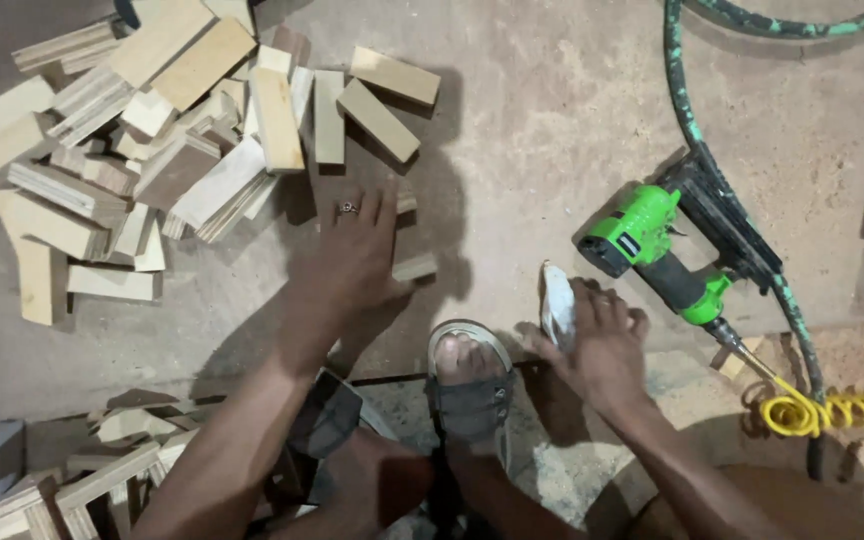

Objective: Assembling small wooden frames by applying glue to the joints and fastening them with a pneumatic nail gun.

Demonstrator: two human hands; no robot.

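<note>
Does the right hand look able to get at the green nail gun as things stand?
Probably yes: the right hand, holding a small white object, lies just beside the green nail gun, with nothing between them.

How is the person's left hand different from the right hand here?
The left hand is stretched out flat, fingers extended over small wood blocks near the pile of offcuts; the right hand is curled around a small whitish object. The left wears a ring; no ring is evident on the right. The right lies closer to the green nail gun. Both are bare and reach down to the dusty floor.
</note>
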